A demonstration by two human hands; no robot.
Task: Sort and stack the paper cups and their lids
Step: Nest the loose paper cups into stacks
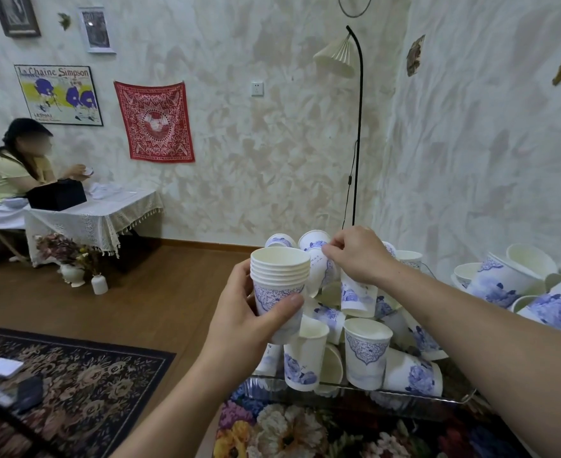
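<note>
Pale mottled walls meet at a corner behind a clear worktop [404, 393] heaped with blue-flowered paper cups [366, 353], some upright, some tipped on their sides. At the near left edge of the heap the left hand [249, 320] holds a nested stack of cups [280, 285], long axis nearly vertical, mouths up, fingers and thumb curled round its lower part. Just right and farther off, the right hand [358, 254] pinches the rim of an upside-down cup [320, 271] atop the pile. Larger paper bowls [504, 282] lie at far right
</note>
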